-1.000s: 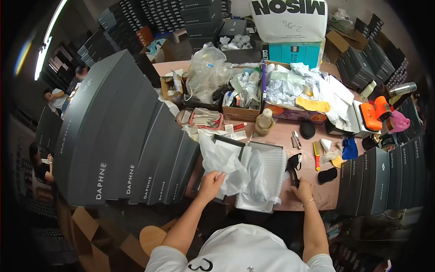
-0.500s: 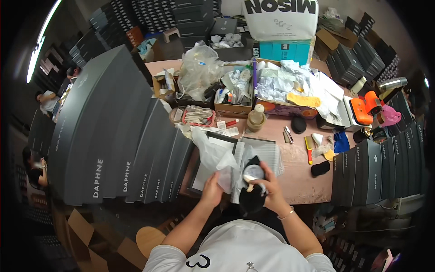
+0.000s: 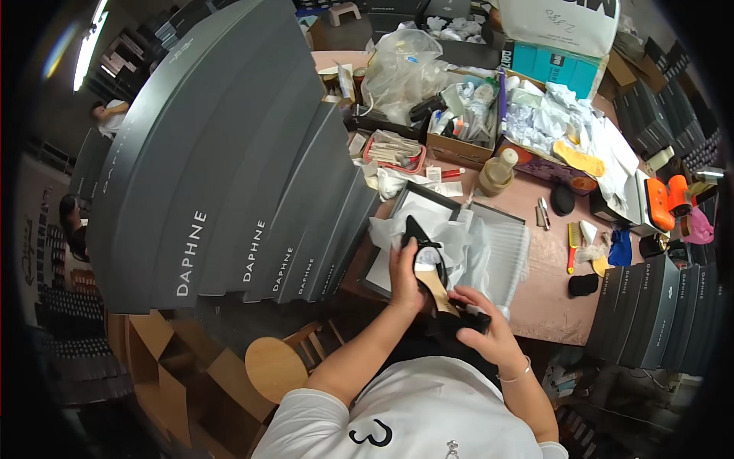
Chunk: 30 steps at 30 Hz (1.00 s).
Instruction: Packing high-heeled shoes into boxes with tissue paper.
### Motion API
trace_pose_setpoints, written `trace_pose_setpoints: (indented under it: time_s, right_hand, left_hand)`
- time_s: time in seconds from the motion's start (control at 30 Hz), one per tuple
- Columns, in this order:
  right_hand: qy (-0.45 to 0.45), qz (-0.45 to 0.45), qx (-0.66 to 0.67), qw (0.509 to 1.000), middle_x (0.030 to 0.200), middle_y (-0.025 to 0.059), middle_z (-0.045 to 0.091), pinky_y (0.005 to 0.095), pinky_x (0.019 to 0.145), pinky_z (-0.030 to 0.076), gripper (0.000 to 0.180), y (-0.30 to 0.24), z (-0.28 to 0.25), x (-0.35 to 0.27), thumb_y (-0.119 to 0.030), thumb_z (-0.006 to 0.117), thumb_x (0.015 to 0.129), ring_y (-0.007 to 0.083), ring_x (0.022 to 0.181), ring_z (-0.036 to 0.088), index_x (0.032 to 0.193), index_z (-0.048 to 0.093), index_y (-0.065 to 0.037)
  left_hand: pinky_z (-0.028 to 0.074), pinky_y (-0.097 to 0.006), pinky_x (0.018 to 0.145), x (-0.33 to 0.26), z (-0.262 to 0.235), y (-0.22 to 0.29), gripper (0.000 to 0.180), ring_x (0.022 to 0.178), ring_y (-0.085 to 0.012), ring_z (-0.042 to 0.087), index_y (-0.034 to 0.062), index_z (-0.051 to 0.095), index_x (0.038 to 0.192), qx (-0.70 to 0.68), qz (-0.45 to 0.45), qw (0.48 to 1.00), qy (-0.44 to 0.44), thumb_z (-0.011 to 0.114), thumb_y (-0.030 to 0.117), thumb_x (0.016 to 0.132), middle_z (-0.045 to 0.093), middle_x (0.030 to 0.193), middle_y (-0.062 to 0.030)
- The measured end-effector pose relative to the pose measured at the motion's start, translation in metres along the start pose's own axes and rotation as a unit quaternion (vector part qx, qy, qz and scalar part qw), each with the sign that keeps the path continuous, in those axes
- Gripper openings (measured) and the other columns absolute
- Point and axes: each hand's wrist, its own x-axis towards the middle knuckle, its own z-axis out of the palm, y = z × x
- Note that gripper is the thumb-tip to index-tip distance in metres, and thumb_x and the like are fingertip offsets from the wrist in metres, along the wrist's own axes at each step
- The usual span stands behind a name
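A black pointed-toe shoe with a tan insole is held up in front of my body, its toe pointing away from me. My left hand is closed around the toe end. At the heel end my right hand grips the black back part, whose details are partly hidden by the fingers. Just beyond the shoe lies an open dark grey shoebox lined with white tissue paper. A sheet of ribbed translucent wrap rests to the right of the tissue.
Tall stacked grey shoeboxes rise close on the left; more shoeboxes stand at right. A bottle, yellow-and-red brush and black pad lie on the pink table. A wooden stool stands below left.
My left hand has let go of the tissue paper and taken hold of the shoe's toe end. My right hand has shifted to the heel end. The view has turned leftward.
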Motion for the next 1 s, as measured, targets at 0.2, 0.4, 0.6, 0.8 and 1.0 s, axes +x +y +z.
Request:
trace_pose_setpoints:
  time_s: [0.2, 0.4, 0.6, 0.8, 1.0]
  right_hand:
    - [0.038, 0.034, 0.221, 0.974, 0.115, 0.0213, 0.06, 0.0392, 0.092, 0.048, 0.048, -0.005, -0.041, -0.017, -0.023, 0.065, 0.079, 0.0278, 0.1, 0.063, 0.114, 0.059, 0.01]
    - [-0.028, -0.033, 0.304, 0.952, 0.115, 0.0272, 0.059, 0.0515, 0.09, 0.048, 0.07, -0.01, -0.062, -0.044, -0.05, 0.056, 0.077, 0.0425, 0.096, 0.063, 0.112, 0.06, 0.011]
    - [0.012, 0.001, 0.321, 0.947, 0.11, 0.0242, 0.062, 0.0436, 0.089, 0.049, 0.075, -0.024, -0.023, -0.015, -0.053, 0.054, 0.081, 0.0367, 0.098, 0.064, 0.12, 0.052, 0.011]
    - [-0.014, 0.023, 0.285, 0.958, 0.11, 0.0214, 0.062, 0.0402, 0.081, 0.054, 0.07, -0.035, -0.015, -0.008, -0.051, 0.052, 0.086, 0.0345, 0.098, 0.063, 0.121, 0.052, 0.009]
    - [0.133, 0.051, 0.457, 0.878, 0.111, 0.0136, 0.063, 0.0453, 0.094, 0.049, 0.046, -0.005, 0.009, 0.048, -0.042, 0.052, 0.091, 0.0312, 0.103, 0.06, 0.112, 0.058, -0.001]
  left_hand:
    - [0.045, -0.025, 0.067, 0.07, -0.011, 0.041, 0.018, 0.077, -0.0099, 0.057, 0.0023, 0.065, 0.097, 0.185, 0.084, 0.979, 0.025, 0.058, 0.016, 0.089, 0.06, 0.084, -0.0002]
    - [0.042, -0.022, 0.061, 0.066, 0.039, 0.096, 0.027, 0.067, -0.0062, 0.05, -0.003, 0.062, 0.111, 0.415, 0.247, 0.864, -0.142, 0.06, 0.008, 0.086, 0.058, 0.079, 0.0013]
    - [0.044, -0.028, 0.058, 0.013, 0.051, 0.1, 0.03, 0.062, -0.0152, 0.057, 0.0056, 0.063, 0.115, 0.517, 0.444, 0.698, -0.217, 0.059, 0.004, 0.086, 0.061, 0.076, -0.0094]
    - [0.049, -0.032, 0.061, -0.016, 0.031, 0.108, 0.046, 0.064, -0.0279, 0.062, 0.0076, 0.054, 0.128, 0.567, 0.423, 0.67, -0.224, 0.062, 0.001, 0.083, 0.065, 0.101, -0.0195]
    - [0.052, -0.036, 0.075, -0.033, 0.028, 0.113, 0.052, 0.087, -0.035, 0.065, 0.0082, 0.045, 0.136, 0.618, 0.286, 0.659, -0.318, 0.058, 0.003, 0.086, 0.062, 0.113, -0.0197]
